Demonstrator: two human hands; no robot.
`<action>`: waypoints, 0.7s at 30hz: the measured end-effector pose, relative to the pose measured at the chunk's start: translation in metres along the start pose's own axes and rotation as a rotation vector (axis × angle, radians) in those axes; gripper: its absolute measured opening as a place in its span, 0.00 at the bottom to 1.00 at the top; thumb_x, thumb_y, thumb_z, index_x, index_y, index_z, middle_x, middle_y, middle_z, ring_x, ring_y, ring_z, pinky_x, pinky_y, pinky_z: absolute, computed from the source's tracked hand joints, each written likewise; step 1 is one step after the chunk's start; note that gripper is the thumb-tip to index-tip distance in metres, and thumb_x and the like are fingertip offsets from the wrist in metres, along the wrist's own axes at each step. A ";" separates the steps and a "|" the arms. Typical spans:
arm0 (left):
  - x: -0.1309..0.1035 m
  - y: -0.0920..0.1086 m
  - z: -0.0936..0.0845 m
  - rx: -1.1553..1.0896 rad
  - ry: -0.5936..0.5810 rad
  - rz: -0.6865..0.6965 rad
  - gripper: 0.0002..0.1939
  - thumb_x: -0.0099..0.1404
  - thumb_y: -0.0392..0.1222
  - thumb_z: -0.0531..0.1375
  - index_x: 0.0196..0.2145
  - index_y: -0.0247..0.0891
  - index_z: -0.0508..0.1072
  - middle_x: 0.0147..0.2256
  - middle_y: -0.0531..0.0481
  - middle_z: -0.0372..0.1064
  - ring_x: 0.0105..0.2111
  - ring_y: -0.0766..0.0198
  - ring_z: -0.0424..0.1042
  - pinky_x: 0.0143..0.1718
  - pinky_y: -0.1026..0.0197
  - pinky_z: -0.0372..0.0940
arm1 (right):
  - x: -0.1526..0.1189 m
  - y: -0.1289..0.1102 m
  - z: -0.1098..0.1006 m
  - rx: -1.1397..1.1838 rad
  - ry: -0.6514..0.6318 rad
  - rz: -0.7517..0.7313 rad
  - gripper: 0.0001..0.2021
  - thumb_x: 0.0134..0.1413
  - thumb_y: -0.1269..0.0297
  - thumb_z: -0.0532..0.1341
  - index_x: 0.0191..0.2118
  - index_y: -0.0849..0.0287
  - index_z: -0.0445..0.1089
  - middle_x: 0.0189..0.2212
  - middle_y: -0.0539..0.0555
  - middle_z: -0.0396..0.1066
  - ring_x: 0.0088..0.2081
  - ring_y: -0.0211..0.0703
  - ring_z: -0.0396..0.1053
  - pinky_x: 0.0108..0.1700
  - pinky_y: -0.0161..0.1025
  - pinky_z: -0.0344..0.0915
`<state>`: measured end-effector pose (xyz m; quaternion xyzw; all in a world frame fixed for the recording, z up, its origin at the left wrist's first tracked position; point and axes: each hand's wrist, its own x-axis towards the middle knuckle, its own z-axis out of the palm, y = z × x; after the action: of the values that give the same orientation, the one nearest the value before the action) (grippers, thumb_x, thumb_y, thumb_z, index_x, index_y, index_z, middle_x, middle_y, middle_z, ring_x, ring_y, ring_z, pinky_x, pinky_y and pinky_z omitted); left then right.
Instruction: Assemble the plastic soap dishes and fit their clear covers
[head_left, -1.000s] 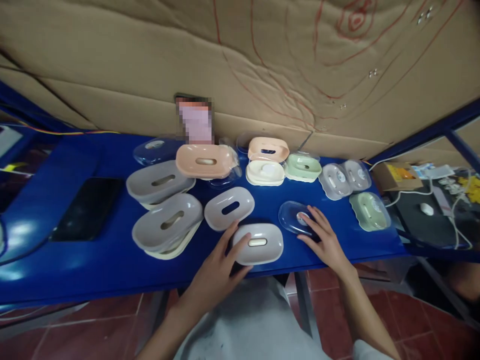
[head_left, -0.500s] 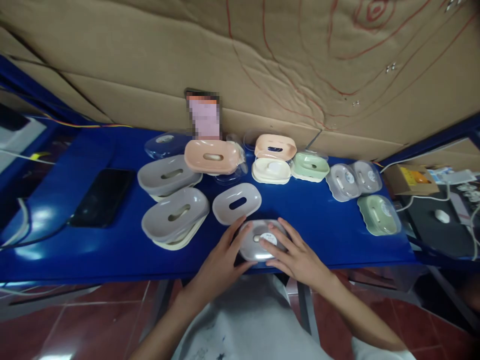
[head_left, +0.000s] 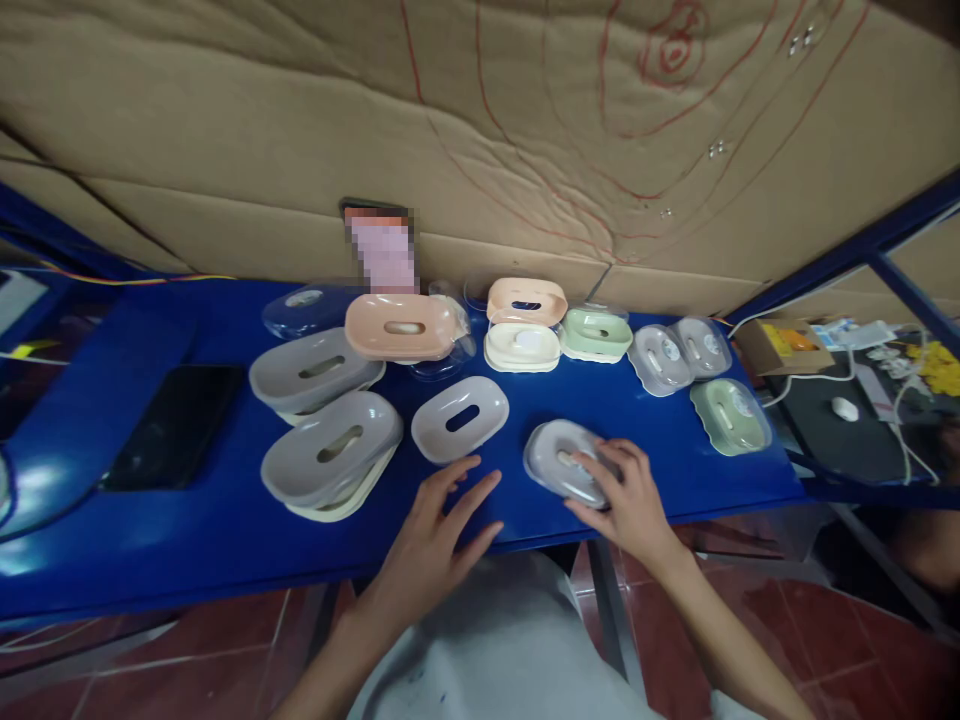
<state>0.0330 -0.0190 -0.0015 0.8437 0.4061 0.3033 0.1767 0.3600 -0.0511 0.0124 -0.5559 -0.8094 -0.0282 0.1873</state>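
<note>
My right hand (head_left: pixel 634 505) has its fingers curved over a grey soap dish with a clear lid (head_left: pixel 551 455), gripping its right side. The dish appears slightly tilted and blurred. My left hand (head_left: pixel 439 530) is open, fingers spread above the table's front edge, with nothing in it. Just beyond those fingertips lies a loose grey oval tray (head_left: pixel 429 428) with a slot in its middle. To the left, grey slotted trays rest on cream ones in a nearer stack (head_left: pixel 296 470) and a farther stack (head_left: pixel 274 370).
Peach trays (head_left: pixel 367 330), a cream dish (head_left: pixel 521 358) and a green dish (head_left: pixel 596 345) stand at the back. Lidded grey dishes (head_left: pixel 651 370) and a lidded green one (head_left: pixel 727 430) sit at right. A black phone (head_left: pixel 176 425) lies on the blue table (head_left: pixel 217 540).
My right hand has moved the lidded grey soap dish to the right. My left hand has let go of it and drawn away to the left. The view has shifted slightly.
</note>
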 end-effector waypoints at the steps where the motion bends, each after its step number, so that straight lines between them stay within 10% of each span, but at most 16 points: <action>1: 0.001 -0.002 -0.002 0.048 0.041 0.002 0.30 0.75 0.41 0.63 0.72 0.50 0.63 0.67 0.38 0.63 0.61 0.47 0.71 0.60 0.45 0.72 | -0.008 0.010 -0.001 -0.041 0.038 0.062 0.31 0.64 0.50 0.69 0.70 0.43 0.65 0.58 0.62 0.67 0.62 0.66 0.65 0.60 0.66 0.71; 8: 0.015 -0.018 -0.003 0.331 0.108 0.003 0.25 0.75 0.38 0.62 0.68 0.43 0.67 0.68 0.35 0.65 0.67 0.39 0.65 0.68 0.34 0.56 | -0.018 0.066 -0.018 -0.343 0.158 0.320 0.29 0.70 0.50 0.62 0.71 0.51 0.63 0.64 0.68 0.66 0.66 0.72 0.63 0.63 0.69 0.64; 15: 0.007 -0.014 -0.006 0.265 0.090 0.051 0.14 0.75 0.35 0.60 0.57 0.43 0.74 0.54 0.44 0.77 0.57 0.49 0.74 0.65 0.42 0.62 | 0.085 0.079 -0.003 -0.264 0.128 0.218 0.29 0.76 0.59 0.53 0.77 0.60 0.52 0.72 0.66 0.62 0.73 0.60 0.57 0.72 0.62 0.53; 21: -0.003 -0.017 -0.015 0.244 0.107 0.056 0.12 0.75 0.34 0.61 0.53 0.43 0.76 0.49 0.45 0.77 0.53 0.51 0.75 0.61 0.43 0.65 | 0.147 0.104 0.013 -0.222 -0.029 0.183 0.19 0.74 0.60 0.56 0.60 0.61 0.76 0.53 0.67 0.78 0.57 0.63 0.73 0.66 0.65 0.55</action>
<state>0.0120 -0.0098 -0.0006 0.8526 0.4252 0.3008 0.0422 0.4057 0.1224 0.0322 -0.6449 -0.7499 -0.0926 0.1148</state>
